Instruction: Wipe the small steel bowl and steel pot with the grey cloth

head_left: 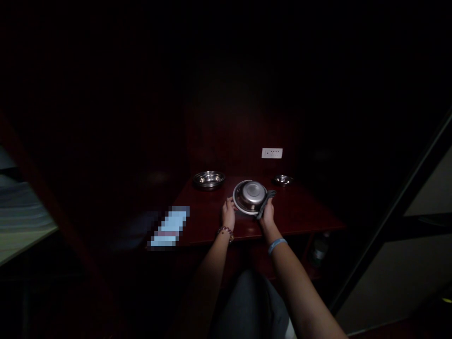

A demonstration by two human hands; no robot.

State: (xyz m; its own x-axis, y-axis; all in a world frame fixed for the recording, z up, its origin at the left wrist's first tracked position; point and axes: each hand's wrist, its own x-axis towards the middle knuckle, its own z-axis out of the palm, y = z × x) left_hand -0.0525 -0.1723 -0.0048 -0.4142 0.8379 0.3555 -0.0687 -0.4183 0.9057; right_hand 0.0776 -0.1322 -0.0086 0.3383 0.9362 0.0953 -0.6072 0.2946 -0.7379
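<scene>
A shiny metal bowl (pixel 252 190) is held up over the dark red table, its underside turned toward me. My left hand (pixel 229 213) grips its rim at the left, with a beaded bracelet on the wrist. On the other side my right hand (pixel 267 214) holds a dark grey cloth (pixel 265 205) against the bowl's right edge; a light blue band circles that wrist. Stacked metal bowls (pixel 209 180) rest at the table's back left. A smaller metal bowl (pixel 283 180) sits at the back right.
The dark red table (pixel 205 221) stands against a wall with a white socket panel (pixel 271 153). A pixelated bright rectangle (pixel 170 228) lies at the left edge. Below the table at the right is a bottle-like container (pixel 318 252). Shelving (pixel 24 235) stands far left.
</scene>
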